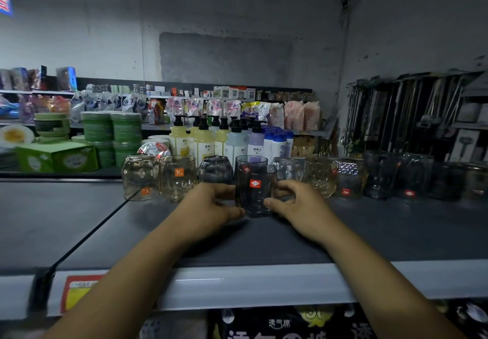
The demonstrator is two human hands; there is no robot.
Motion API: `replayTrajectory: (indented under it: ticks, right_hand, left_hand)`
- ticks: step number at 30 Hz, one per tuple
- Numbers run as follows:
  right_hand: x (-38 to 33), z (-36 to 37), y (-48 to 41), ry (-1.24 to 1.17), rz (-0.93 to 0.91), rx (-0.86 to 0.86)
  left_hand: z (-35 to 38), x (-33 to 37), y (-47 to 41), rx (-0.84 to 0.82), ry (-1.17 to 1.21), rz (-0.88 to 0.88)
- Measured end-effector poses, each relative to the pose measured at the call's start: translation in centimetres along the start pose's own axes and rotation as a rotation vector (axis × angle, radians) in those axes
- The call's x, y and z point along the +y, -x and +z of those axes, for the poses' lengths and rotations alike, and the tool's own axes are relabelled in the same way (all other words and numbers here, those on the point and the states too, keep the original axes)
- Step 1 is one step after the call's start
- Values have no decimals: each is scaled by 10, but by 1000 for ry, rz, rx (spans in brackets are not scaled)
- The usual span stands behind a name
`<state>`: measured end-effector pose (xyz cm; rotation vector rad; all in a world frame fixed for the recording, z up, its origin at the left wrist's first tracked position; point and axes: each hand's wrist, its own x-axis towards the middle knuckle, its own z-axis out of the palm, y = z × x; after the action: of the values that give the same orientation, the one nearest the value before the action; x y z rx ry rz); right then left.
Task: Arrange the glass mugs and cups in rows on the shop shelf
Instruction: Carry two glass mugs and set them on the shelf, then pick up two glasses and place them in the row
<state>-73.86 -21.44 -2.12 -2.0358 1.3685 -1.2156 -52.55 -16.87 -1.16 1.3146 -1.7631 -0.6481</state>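
Note:
A dark smoked glass cup (254, 189) with a red sticker stands on the dark shelf (369, 233), in front of a row of glasses. My left hand (211, 208) holds its left side and my right hand (298, 204) holds its right side, fingers curled round it. Behind it runs the row: an upturned amber glass (140, 176), an amber glass with an orange sticker (177, 177), an upturned grey glass (215, 169), a grey cup (250, 159), a clear mug (286, 168), cut-pattern glasses (320, 175) and dark glasses (383, 175) to the right.
Behind the row stand pump bottles (203, 140), green tubs (112, 130) and a green box (56, 156). Hanging utensils (401, 111) fill the right wall. The shelf's pale front edge (237, 286) carries a red-and-yellow price tag (79, 292). A seam divides the shelf at left.

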Motion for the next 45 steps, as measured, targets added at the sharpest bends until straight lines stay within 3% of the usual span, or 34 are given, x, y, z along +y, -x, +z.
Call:
replayTrajectory:
  ticks: [7,12,19,25,35,45]
  right_hand:
    - [-8,-8,4,78,2,7]
    - [-30,-26,20,260,-225,164]
    - [-93,7,51,377,-413,-100]
    - [-173,102,65,365,-498,-163]
    - [-351,334,89,175,-516,-247]
    - [-453,498,73,14,-448,-196]
  left_hand:
    - [-5,11,7,59,-122,23]
    - [-24,27,26,169,-333,142]
    - [-68,14,81,341,-506,195]
    - [-166,-31,157,479,-622,141]
    - [-384,-132,286,564,-643,41]
    - [-539,-231,325,681,-604,27]
